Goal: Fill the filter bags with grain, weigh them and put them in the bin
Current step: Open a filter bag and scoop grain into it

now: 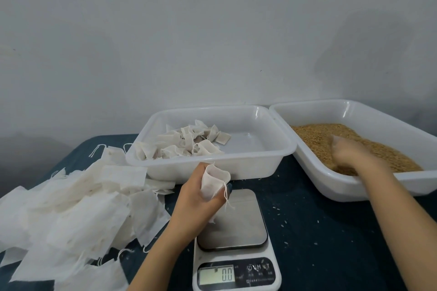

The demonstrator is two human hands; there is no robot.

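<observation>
Nearest the camera, the scale [233, 236] reads 0.0, its plate bare. Just above it the left hand [196, 196] grips a filter bag [214, 183], fingers curled round its body, mouth held open upward. Empty bags [71, 203] lie heaped to the left. Farther right, the right hand [350, 155] is sunk in the grain [326, 136] of the tray [354, 185], too blurred to tell whether it is closed on a handful. Behind sits the bin [208, 160] of filled bags [186, 143]. Carrying grain across could scatter it: the soft mouth is narrow and may fold shut.
</observation>
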